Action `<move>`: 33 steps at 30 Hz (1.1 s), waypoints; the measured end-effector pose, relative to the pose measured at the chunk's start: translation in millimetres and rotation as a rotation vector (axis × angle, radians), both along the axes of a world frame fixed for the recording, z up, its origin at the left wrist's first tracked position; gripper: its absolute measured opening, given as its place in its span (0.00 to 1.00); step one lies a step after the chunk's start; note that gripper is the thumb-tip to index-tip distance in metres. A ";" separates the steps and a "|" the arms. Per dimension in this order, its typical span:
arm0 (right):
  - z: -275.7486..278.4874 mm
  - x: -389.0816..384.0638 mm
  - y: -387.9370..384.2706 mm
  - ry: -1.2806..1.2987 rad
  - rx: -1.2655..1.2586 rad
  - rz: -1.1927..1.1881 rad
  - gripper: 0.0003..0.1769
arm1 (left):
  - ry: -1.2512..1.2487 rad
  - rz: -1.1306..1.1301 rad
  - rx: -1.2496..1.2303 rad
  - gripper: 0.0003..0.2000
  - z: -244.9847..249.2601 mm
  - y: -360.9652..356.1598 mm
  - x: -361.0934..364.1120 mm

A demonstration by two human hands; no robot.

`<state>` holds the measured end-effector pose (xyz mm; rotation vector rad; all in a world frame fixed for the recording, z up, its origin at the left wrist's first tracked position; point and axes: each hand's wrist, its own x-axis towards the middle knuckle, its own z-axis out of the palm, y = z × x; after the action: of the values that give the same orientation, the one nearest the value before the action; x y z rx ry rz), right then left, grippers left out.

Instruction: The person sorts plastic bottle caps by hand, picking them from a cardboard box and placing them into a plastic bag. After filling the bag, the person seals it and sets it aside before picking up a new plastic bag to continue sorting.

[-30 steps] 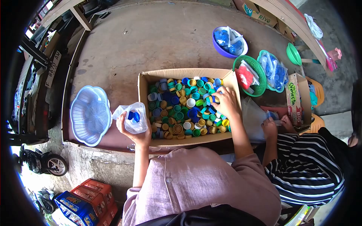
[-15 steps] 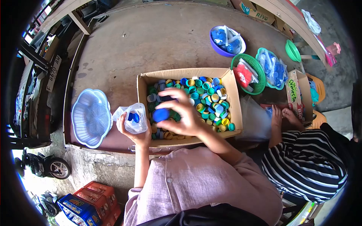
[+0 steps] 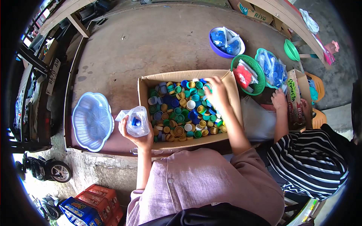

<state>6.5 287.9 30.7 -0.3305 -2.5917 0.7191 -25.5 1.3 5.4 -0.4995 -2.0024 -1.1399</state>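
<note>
A clear plastic bag point(image 3: 138, 130) with a few blue caps at its bottom is held upright in my left hand point(image 3: 142, 141), left of the cardboard box point(image 3: 188, 75). Bottle caps point(image 3: 181, 113) in blue, green, yellow and white fill the box. Over the box's back right part reaches my right hand point(image 3: 217, 92), its fingers bent down toward the caps. Whether a cap is between those fingertips cannot be made out.
A pale blue basket point(image 3: 93, 121) lies at the left. Behind right are a purple bowl point(image 3: 215, 48), a green basket point(image 3: 257, 64) and another basket of bagged blue caps point(image 3: 272, 67). A co-worker in striped clothing point(image 3: 309, 162) reaches beside a carton point(image 3: 294, 84).
My right hand has moved from beside the bag, where it held a blue cap, to the box's back right. The co-worker's hands have moved apart, one toward the bagged caps.
</note>
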 end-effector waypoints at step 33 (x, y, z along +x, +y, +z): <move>-35.0 -38.4 -17.4 0.054 0.082 0.331 0.15 | -0.008 0.009 0.023 0.36 -1.9 -2.0 -0.3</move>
<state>-31.8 270.5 -4.3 0.1456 -2.6431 0.7149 -25.9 -0.7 3.6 -0.4748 -1.9947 -1.1597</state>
